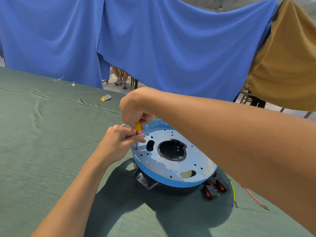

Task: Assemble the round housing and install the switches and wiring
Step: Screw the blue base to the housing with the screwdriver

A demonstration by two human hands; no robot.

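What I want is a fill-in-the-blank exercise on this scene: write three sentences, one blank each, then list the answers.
1. The right hand grips a screwdriver by its ____ handle.
2. The left hand pinches the screwdriver's metal shaft just below the ____ hand.
3. The switches with red rockers lie on the ____ cloth beside the round housing.
Missing words: yellow; right; green.
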